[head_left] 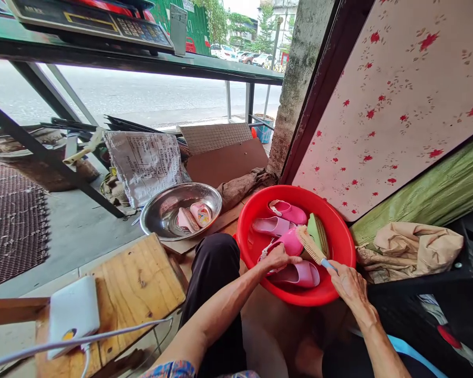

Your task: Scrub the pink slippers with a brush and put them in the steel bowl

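My left hand is closed on a bright pink clog over the red basin. In my right hand is a scrubbing brush with pale bristles and a light blue handle; its head is right at the clog's toe. Around them in the basin lie another pink clog, a light pink slide sandal, a second slide sandal near the front, and a green slipper at the right, partly behind the brush.
A steel bowl left of the basin holds a pair of pink slippers. A wooden stool carries a white power bank with a cable. A flowered panel and brown cloth stand close on the right.
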Tool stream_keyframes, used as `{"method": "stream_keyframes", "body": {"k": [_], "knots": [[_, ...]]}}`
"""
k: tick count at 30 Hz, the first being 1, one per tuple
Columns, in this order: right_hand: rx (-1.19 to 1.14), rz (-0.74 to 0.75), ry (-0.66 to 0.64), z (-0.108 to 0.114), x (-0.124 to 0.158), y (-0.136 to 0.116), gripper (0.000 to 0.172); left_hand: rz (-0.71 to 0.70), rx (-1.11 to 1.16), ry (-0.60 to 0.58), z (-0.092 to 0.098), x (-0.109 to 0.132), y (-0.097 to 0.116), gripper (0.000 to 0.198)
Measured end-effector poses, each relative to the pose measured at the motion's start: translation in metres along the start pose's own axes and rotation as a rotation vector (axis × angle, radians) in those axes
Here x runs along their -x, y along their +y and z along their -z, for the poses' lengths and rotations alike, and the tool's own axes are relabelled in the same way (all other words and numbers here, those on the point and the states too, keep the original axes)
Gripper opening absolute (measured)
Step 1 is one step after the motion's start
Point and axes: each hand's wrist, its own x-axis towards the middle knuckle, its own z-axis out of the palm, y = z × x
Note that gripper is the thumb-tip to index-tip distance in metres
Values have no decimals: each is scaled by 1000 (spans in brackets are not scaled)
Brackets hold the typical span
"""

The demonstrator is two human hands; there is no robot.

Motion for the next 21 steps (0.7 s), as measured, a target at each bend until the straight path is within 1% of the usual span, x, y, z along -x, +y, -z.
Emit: {"method": "stream_keyframes", "body": {"k": [2,4,6,7,9,11,14,16,19,21], "knots": [[-10,0,24,-4,-1,5,34,-60,-244,65,9,5,-10,54],[-15,-13,37,-6,-1,7,34,-132,-481,90,16,9,-18,62],[-27,-34,29,-7,-3,6,34,-181,-610,80,20,11,-22,67],[-39,-39,24,-6,-5,6,34,-198,-610,74,20,10,-22,68],[-65,-42,26,-5,-9,3,36,-246,-572,77,17,9,-16,66],[-80,-48,42,-4,-14,0,39,-251,-523,82,12,7,-2,58],[-97,-36,84,-6,-19,-7,41,-163,-350,58,6,7,25,40],[-130,27,115,-11,-16,-13,41,-136,-222,58,5,8,38,31],[-172,158,165,-19,-1,-19,42,-125,-51,181,9,5,46,26],[-195,238,205,-20,13,-19,44,-70,69,251,13,0,46,21]]}}
